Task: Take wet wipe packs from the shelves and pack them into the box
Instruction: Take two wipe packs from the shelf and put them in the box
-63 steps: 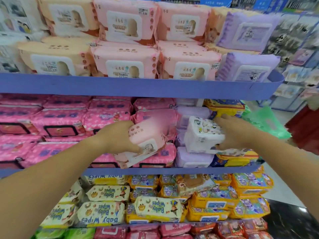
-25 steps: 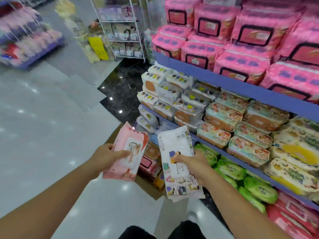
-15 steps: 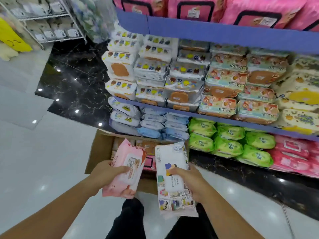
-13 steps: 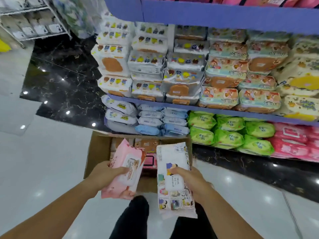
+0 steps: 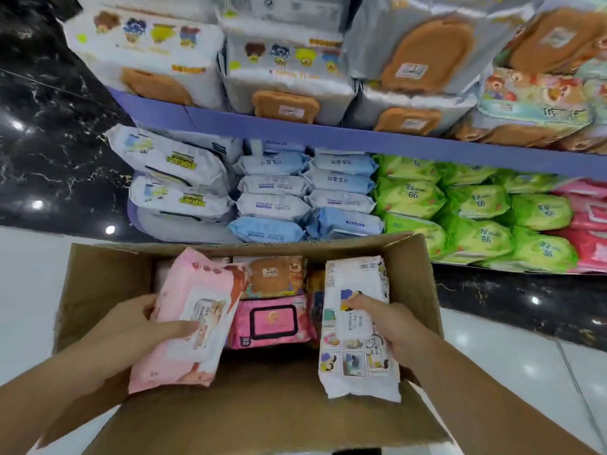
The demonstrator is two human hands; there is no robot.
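An open cardboard box (image 5: 105, 284) sits on the floor below me, in front of the shelves. My left hand (image 5: 131, 326) grips a pale pink wipe pack (image 5: 193, 310) over the box's left side. My right hand (image 5: 391, 323) grips a white wipe pack with cartoon pictures (image 5: 356, 362) over the right side. Inside the box lie a bright pink pack with a black-framed lid (image 5: 272, 323) and a pack with a brown lid (image 5: 272, 274). Both held packs hover above the packed ones.
The bottom shelf holds blue and white packs (image 5: 305, 195), green packs (image 5: 476, 221) and pink packs (image 5: 588, 218). A purple shelf edge (image 5: 328, 133) runs above them, carrying white packs with brown lids (image 5: 285, 77). Black marble floor (image 5: 49, 142) lies left; white tiles (image 5: 525, 356) lie right.
My view has dropped closer to the box. Both hands, still holding their packs, have moved forward and down over the open box.
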